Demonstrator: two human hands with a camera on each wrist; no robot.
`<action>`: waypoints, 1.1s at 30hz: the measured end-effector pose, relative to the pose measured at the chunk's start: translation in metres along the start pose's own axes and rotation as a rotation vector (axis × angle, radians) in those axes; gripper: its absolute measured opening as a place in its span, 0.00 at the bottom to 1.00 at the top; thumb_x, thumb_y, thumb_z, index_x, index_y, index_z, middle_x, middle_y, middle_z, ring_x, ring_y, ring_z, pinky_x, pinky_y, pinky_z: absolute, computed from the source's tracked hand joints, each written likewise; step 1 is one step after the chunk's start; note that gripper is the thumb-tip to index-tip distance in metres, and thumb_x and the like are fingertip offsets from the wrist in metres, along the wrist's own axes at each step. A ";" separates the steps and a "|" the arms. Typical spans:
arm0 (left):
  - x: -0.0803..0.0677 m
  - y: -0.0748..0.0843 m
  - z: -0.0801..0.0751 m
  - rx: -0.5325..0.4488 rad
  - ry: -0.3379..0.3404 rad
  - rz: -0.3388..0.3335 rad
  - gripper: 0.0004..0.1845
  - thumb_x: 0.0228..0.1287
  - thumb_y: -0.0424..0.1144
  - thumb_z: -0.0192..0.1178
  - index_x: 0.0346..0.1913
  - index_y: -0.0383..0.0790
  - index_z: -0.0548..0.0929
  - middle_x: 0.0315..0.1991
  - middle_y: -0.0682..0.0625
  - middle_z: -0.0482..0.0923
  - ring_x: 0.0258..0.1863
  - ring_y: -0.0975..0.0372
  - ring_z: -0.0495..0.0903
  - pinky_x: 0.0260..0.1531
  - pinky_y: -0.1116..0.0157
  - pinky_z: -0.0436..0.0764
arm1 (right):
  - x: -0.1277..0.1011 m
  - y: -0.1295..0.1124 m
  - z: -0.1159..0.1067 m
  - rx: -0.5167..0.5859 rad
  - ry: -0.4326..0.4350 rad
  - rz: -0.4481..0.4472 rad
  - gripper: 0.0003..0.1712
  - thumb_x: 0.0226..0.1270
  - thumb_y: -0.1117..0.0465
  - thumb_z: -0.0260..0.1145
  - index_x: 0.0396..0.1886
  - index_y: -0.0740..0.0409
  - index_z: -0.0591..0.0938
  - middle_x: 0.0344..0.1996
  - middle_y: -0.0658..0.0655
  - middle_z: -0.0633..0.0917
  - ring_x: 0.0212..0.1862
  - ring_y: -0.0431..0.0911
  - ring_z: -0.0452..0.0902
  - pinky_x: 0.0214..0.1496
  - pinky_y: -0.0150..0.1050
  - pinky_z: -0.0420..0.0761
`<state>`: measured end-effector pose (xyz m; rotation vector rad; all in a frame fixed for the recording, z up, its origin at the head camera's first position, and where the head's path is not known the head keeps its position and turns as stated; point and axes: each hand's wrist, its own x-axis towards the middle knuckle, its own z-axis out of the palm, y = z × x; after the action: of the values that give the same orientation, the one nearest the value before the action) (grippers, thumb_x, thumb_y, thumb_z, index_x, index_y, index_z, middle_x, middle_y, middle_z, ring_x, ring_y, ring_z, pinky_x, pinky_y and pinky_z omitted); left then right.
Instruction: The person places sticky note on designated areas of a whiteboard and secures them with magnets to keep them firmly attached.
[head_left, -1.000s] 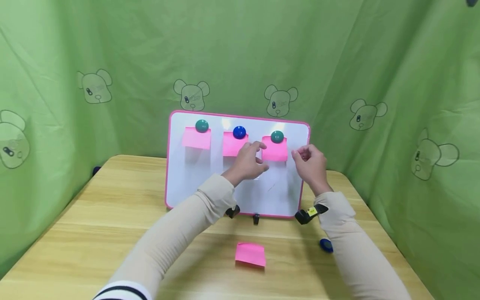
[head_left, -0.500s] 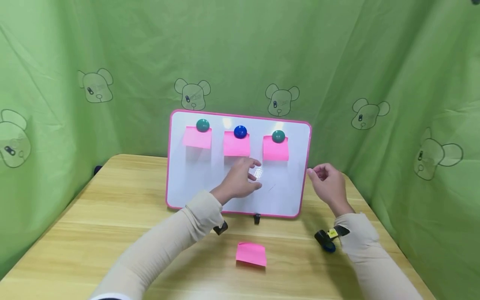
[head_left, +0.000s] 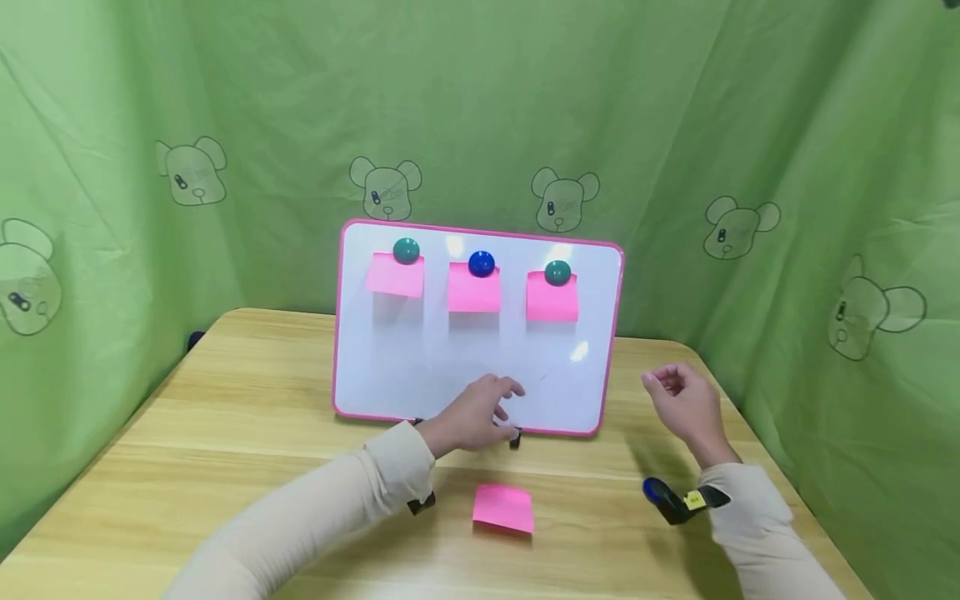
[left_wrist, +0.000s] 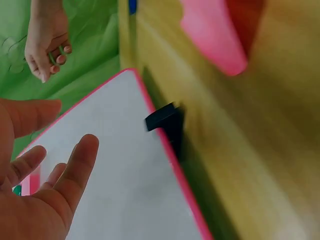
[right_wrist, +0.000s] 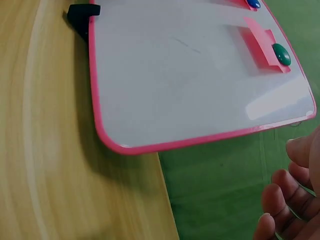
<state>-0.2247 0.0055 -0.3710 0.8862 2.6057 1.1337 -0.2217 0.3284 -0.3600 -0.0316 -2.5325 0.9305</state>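
Both hands have dropped away from the whiteboard [head_left: 420,367] since a second ago, when they were up by the right-hand sticky note; now they hang low in front of it.

Going left to right: the board stands near the back edge of the table [head_left: 225,417], propped on a little black foot [head_left: 514,438]. Three pink notes run across its top: the left note [head_left: 395,276] under a green magnet [head_left: 406,250], the middle note [head_left: 473,288] under a blue magnet [head_left: 481,264], and the right note [head_left: 552,297] under another green magnet [head_left: 557,272].

The left hand [head_left: 478,412] hovers at the board's bottom edge, fingers loose and spread, holding nothing, and the left wrist view shows the open palm [left_wrist: 35,200] facing the white surface. A spare pad of pink notes [head_left: 502,508] lies flat near the front edge, just below that hand. The right hand [head_left: 684,405] floats off the board's right side, fingers lightly curled; I think it's empty, but the right wrist view only catches the fingertips [right_wrist: 280,200]. A loose blue magnet [head_left: 652,490] sits on the table by the right wrist.

Risk-wise, I'd guess the left hand could clip the bottom frame or that foot and knock the propped board over, magnets and all.
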 end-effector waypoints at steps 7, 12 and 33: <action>-0.010 -0.006 0.013 0.061 -0.103 0.037 0.29 0.58 0.35 0.69 0.62 0.41 0.73 0.56 0.43 0.71 0.43 0.62 0.79 0.37 0.73 0.78 | -0.013 0.017 -0.004 -0.051 -0.060 0.021 0.19 0.70 0.50 0.61 0.41 0.65 0.79 0.33 0.60 0.81 0.35 0.48 0.74 0.34 0.35 0.74; -0.015 -0.013 0.019 0.093 -0.131 0.038 0.29 0.57 0.36 0.69 0.62 0.42 0.73 0.54 0.44 0.72 0.41 0.65 0.78 0.37 0.74 0.78 | -0.023 0.028 -0.001 -0.066 -0.117 0.044 0.20 0.70 0.49 0.61 0.41 0.64 0.79 0.34 0.59 0.82 0.37 0.50 0.76 0.35 0.39 0.75; -0.029 -0.024 0.036 0.282 -0.242 0.068 0.28 0.54 0.40 0.72 0.58 0.47 0.75 0.39 0.56 0.76 0.31 0.69 0.73 0.42 0.72 0.74 | -0.051 0.064 0.014 -0.167 -0.457 0.058 0.20 0.62 0.49 0.69 0.38 0.63 0.80 0.28 0.53 0.79 0.33 0.46 0.74 0.36 0.40 0.76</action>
<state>-0.1993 -0.0019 -0.4157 1.0979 2.5844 0.6322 -0.1891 0.3609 -0.4294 0.0650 -3.0415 0.8170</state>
